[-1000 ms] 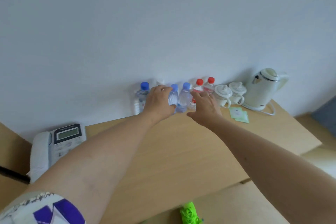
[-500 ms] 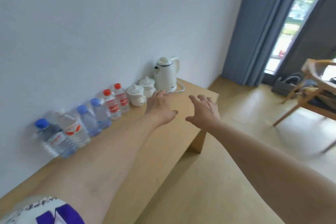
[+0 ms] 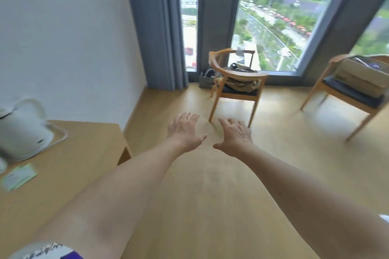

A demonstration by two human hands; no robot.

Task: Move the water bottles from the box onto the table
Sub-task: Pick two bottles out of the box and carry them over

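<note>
Both my arms stretch forward over the wooden floor, palms down. My left hand [image 3: 185, 130] and my right hand [image 3: 235, 135] have relaxed, spread fingers and hold nothing. The wooden table [image 3: 69, 166] lies at the lower left, off to the left of both hands. No water bottle is in view. A cardboard box [image 3: 360, 76] sits on the seat of the chair at the far right; its contents cannot be seen.
A white kettle [image 3: 21, 130] and green paper slips [image 3: 19, 176] are on the table. One wooden chair [image 3: 235, 82] with bags stands ahead by the window; a second chair [image 3: 345, 99] is at right. Grey curtain [image 3: 155, 27] hangs left of the window.
My view has swung right, away from the row of bottles at the wall toward the window and chairs. Both hands left the bottles and now hover empty over the floor.
</note>
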